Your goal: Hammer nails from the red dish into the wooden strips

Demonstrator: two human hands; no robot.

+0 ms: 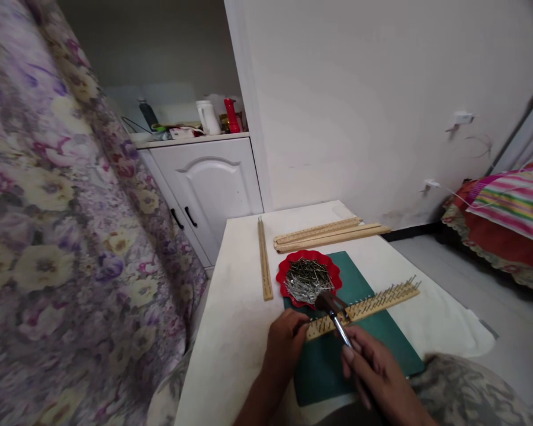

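Observation:
My right hand (pixel 373 367) is wrapped round a hammer (pixel 341 330) with a dark head and a shiny metal shaft. The hammer head hangs over a wooden strip (pixel 382 302) studded with rows of upright and leaning nails. At the strip's left end, my left hand (pixel 286 340) grips the wood with closed fingers; whether a nail is also between them is hidden. Under the strip lies a green mat (pixel 324 373). Just beyond my hands, a red scalloped bowl (pixel 281 275) full of loose nails (pixel 308 278) rests partly on the mat.
Several wooden strips (pixel 328 235) lie at the back of the white table (pixel 231 331), and a narrow one (pixel 263 260) lies left of the bowl. A floral curtain (pixel 93 236) hangs at left, beside a white cabinet (pixel 208 189). A bed (pixel 506 213) stands at right.

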